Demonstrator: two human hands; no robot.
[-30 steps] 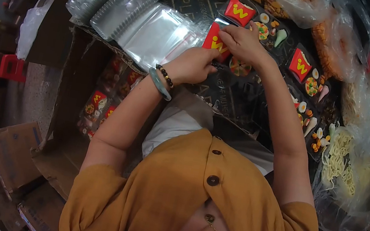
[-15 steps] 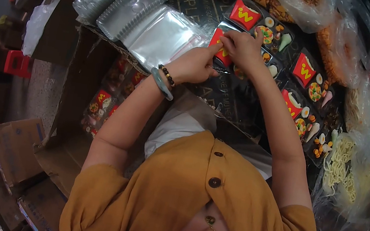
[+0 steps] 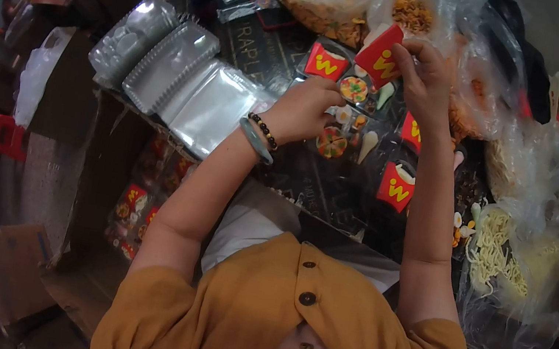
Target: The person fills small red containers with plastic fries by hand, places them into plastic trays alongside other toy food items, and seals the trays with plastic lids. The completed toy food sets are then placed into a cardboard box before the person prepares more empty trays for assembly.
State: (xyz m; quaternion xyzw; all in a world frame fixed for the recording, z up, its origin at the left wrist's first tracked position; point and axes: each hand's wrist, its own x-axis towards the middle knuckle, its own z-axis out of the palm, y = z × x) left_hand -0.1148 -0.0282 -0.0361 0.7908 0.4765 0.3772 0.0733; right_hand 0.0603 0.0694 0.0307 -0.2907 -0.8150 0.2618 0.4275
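Raised over the far side of the table, my right hand [image 3: 425,77] pinches a red toy fries carton [image 3: 378,56] with a yellow mark on its front. My left hand [image 3: 303,110] is lower and to the left, its fingers curled at the edge of a clear plastic tray [image 3: 348,158]; the fingertips are partly hidden. That tray holds a toy pizza [image 3: 331,142] and other small toy food pieces. Just beyond it lies another tray with a red fries carton [image 3: 325,61] and a toy pizza [image 3: 353,90]. More red cartons [image 3: 395,186] lie beside my right forearm.
Stacked clear plastic packs [image 3: 213,107] stand left of my left hand. Bags of small orange pieces [image 3: 323,14] line the far side. Pale noodle-like strands [image 3: 498,247] lie at the right in clear plastic. A cardboard box [image 3: 99,180] below left contains filled packs [image 3: 133,201].
My right hand has lifted the red fries carton up and away from the tray, where both hands were on it. My left hand stays low by the tray. The view has shifted a little.
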